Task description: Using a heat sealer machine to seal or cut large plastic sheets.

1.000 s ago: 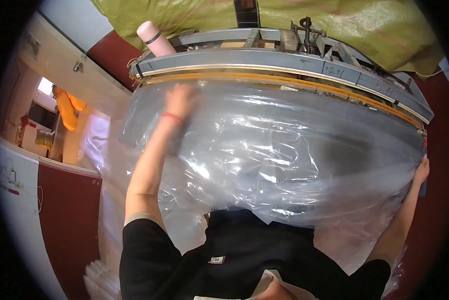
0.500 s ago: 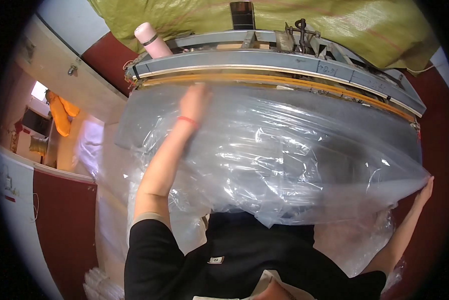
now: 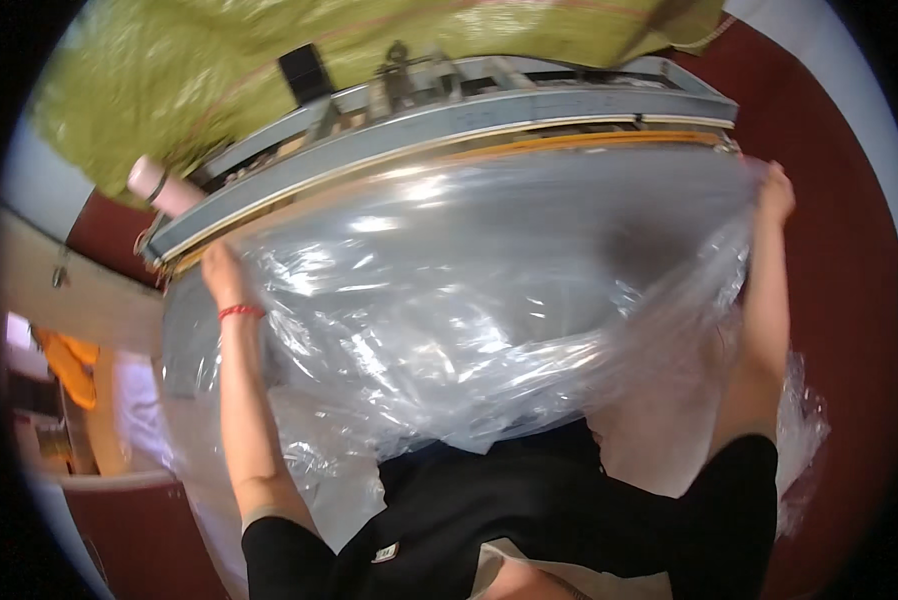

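Observation:
A wide sheet of clear plastic film (image 3: 429, 330) spreads across the grey work surface, creased and glossy, and hangs toward my body. My left hand (image 3: 221, 270), with a red band at its wrist, is closed on the film's far left edge, close to the orange strip of a long grey metal frame (image 3: 389, 150). My right hand (image 3: 777, 195) is closed on the film's far right corner, just beyond the right end of that frame. Between both hands the film is drawn out along the orange strip (image 3: 569, 141). My fingertips are partly hidden.
A pink bottle (image 3: 164, 187) leans behind the frame's left end. A dark phone-like slab (image 3: 305, 74) stands behind the frame, before a yellow-green woven sheet (image 3: 209, 60). More clear film (image 3: 799, 440) hangs at the right, above a dark red floor (image 3: 849, 300).
My left hand has moved left to the frame's left part. My right hand has risen forward to the frame's right end, pulling the film's edge along the strip. The view has turned.

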